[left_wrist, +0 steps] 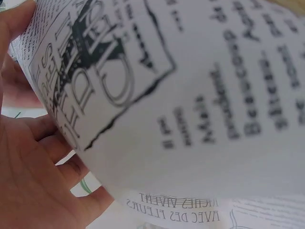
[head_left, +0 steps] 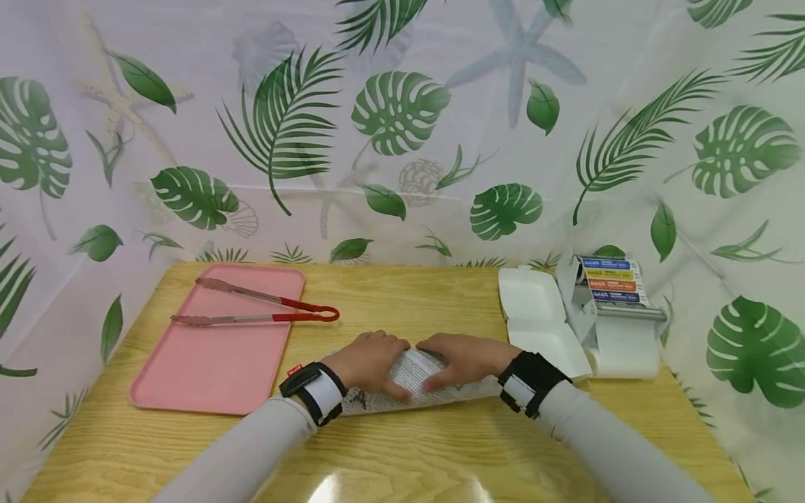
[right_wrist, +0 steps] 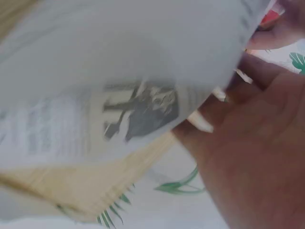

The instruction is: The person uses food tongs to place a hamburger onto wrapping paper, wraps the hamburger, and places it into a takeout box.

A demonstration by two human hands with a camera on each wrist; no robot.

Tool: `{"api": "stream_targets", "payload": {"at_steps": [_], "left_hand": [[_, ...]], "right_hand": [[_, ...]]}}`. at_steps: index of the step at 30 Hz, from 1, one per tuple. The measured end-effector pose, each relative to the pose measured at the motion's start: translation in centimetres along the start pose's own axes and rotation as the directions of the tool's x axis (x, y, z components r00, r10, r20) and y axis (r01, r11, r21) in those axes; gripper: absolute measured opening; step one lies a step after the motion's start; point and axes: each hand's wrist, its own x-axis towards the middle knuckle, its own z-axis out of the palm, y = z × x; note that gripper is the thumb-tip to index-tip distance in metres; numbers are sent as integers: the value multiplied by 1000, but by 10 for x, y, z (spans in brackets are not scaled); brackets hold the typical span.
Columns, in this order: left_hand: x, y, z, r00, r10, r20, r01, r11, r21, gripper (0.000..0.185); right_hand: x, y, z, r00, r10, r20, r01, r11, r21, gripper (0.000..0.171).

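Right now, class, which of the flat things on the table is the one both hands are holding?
The printed paper at the near edge: the left hand and right hand grip it. The pink tray and white box lie untouched.

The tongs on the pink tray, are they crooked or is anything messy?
A little. The red-handled tongs lie open and slanted on the pink tray, handle loop poking over its right edge. Nothing is spilled. Both hands hold printed paper.
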Motion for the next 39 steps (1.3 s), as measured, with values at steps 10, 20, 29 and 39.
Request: {"api": "stream_targets", "payload": {"at_steps": [10, 20, 29, 39], "left_hand": [[-3, 1, -1, 999, 35, 24, -37, 993, 113, 100], [-5, 5, 3, 1000, 0, 20, -4, 978, 210, 102], [-5, 1, 10, 999, 46, -9, -45, 988, 147, 88], [-8, -2, 13, 994, 100, -51, -92, 984, 150, 66]], "right_hand": [[-8, 3, 24, 996, 32, -87, -51, 973, -226, 91], [-10, 1, 32, 987, -20, -159, -47, 913, -404, 89], [-6, 4, 34, 980, -76, -185, 4, 932, -363, 69], [-3, 4, 39, 967, -128, -220, 37, 925, -377, 63]]}}
